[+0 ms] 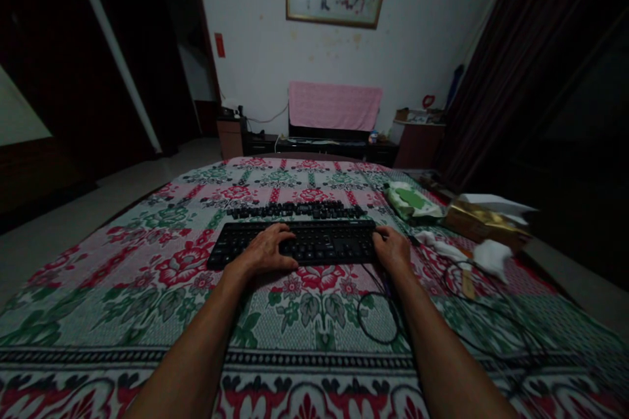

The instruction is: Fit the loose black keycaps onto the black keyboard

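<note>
A black keyboard (314, 243) lies flat on the flowered cloth, its upper area looking bare of keycaps while keys still show along the lower rows and left side. Across its left-middle part rests my left hand (265, 249), fingers stretched over it and thumb spread apart near the front edge. My right hand (392, 249) is closed around the keyboard's right end; some of its fingertips are hidden. Just beyond the keyboard, loose black keycaps (299, 210) form a long row on the cloth. A black cable (361, 321) loops on the cloth beside my right forearm.
To the right lie a green-and-white tissue pack (413, 201), a gold box (486, 219), crumpled white tissues (491, 257) and tangled cables. The patterned cloth (162, 268) covers the table. Beyond it stands a low cabinet with a pink towel (335, 106) above it.
</note>
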The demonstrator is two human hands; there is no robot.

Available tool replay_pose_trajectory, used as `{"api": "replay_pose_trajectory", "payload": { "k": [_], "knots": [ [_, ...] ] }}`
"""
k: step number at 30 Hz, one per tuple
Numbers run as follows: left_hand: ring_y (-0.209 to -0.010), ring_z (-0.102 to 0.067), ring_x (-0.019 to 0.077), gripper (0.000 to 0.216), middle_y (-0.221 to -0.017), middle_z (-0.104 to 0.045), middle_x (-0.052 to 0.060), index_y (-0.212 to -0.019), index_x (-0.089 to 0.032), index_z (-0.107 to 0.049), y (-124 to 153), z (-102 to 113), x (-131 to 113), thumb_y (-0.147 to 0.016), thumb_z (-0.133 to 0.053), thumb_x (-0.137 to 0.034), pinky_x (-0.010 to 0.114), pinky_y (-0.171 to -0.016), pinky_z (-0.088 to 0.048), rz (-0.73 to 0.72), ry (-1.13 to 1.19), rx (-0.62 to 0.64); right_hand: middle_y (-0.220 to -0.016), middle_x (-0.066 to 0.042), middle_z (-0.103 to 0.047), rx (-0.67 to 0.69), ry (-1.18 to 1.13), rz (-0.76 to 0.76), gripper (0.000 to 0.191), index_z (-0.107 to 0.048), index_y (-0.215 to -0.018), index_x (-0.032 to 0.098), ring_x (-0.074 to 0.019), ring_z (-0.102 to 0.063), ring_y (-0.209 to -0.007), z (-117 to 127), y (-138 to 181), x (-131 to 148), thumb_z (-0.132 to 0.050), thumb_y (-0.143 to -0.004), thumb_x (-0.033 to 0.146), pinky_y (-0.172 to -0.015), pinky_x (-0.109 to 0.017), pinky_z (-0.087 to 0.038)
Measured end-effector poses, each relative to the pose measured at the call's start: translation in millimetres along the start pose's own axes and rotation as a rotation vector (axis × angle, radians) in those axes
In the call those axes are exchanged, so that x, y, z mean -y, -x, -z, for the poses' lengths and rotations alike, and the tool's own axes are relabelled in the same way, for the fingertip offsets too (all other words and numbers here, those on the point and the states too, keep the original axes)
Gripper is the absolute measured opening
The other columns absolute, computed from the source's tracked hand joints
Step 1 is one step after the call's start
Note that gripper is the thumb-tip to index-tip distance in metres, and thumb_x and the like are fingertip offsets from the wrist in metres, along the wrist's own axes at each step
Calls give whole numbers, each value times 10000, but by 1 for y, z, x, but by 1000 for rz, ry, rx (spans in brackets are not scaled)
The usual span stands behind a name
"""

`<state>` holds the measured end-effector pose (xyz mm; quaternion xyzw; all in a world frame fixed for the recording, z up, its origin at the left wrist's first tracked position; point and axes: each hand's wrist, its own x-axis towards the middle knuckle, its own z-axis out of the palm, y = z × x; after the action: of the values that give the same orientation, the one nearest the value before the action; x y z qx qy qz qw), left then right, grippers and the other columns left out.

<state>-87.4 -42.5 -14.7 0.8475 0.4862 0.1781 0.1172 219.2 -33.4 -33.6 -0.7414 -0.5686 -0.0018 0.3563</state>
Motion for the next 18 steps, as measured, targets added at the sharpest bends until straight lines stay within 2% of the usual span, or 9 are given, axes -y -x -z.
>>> {"api": "replay_pose_trajectory", "payload": {
  "k": [11, 15, 18],
  "knots": [
    [-1091, -413, 214, 612, -1207, -420, 38, -1111, -230, -508, -2, 3, -5, -585, -573, -536, 311, -936, -330, -4, -33, -15, -872, -90, -625, -13, 41, 21, 323, -625, -897, 140, -195, -544, -831, -9, -3, -5, -426, -694, 294, -768, -290, -391],
    [-1035, -465, 185, 435, -1150, -478, 48, -1065, -200, -539, -16, 0, 1, -725, -457, -459, 292, -915, -354, 46, -89, -119, -870, -113, -610, -15, 63, 44, 326, -618, -902, 119, -208, -530, -858, -8, -1, -4, -423, -705, 292, -772, -295, -390],
    [-1093, -432, 179, 369, -1193, -462, 58, -1076, -183, -534, -30, -4, 6, -768, -415, -348, 283, -952, -321, 119, -172, -182, -886, -117, -600, -63, 70, 84, 315, -610, -906, 115, -209, -520, -880, -3, 1, 1, -421, -716, 282, -794, -295, -383]
  ]
}}
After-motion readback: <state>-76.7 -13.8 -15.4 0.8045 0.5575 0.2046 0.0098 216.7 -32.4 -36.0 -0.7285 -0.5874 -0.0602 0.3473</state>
